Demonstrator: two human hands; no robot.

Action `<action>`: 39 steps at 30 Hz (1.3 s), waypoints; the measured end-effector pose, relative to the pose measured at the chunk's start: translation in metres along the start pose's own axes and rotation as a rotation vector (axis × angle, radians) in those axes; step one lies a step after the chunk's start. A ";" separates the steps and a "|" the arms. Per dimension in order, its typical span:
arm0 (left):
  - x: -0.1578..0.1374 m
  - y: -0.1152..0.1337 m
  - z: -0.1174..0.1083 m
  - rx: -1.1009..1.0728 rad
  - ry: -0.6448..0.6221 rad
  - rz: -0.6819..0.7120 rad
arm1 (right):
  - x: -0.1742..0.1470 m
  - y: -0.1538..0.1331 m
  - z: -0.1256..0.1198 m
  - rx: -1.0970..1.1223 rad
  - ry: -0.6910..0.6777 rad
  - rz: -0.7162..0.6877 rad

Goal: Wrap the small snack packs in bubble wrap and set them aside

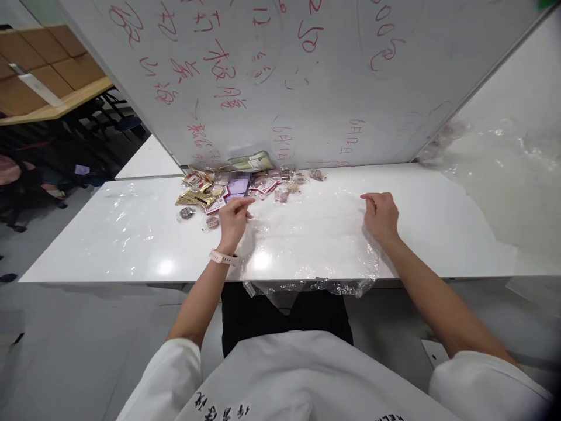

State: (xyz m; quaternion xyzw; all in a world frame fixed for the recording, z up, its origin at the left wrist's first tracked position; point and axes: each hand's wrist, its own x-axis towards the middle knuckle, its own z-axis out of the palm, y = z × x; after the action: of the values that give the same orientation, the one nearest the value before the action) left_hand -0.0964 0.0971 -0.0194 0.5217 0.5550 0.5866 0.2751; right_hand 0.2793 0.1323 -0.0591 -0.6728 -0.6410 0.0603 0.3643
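Note:
A clear plastic bag (307, 272) is stretched between my two hands over the white table, its crinkled edge hanging past the front. My left hand (235, 219) pinches its left side, thumb and fingers pressed together. On the opposite side, my right hand (382, 216) grips the film in a closed fist with the index finger pointing inward. Close beyond my left hand lies a pile of small packets: gold sachets (195, 197), a purple packet (238, 186), red-and-white packets (217, 204) and small wrapped brown pieces (213, 222).
A whiteboard (333, 88) with red writing stands along the table's back edge. More clear plastic film (118, 228) lies on the left of the white table (447, 234), and crumpled film (456, 140) at the far right. Cardboard boxes (44, 58) sit on another table at left.

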 end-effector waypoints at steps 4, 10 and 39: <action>0.022 -0.005 0.025 0.179 -0.218 0.081 | 0.010 0.027 -0.024 -0.214 0.009 0.095; 0.007 -0.004 0.003 0.569 -0.143 0.215 | -0.007 -0.007 -0.035 -0.275 0.000 -0.192; -0.002 -0.002 -0.053 1.219 -0.482 0.128 | -0.061 -0.020 0.020 -0.267 -0.441 -0.492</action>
State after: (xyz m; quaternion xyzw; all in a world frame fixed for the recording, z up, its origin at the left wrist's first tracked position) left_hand -0.1448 0.0763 -0.0135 0.7327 0.6786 0.0491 0.0116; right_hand 0.2417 0.0836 -0.0857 -0.5108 -0.8493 0.0303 0.1299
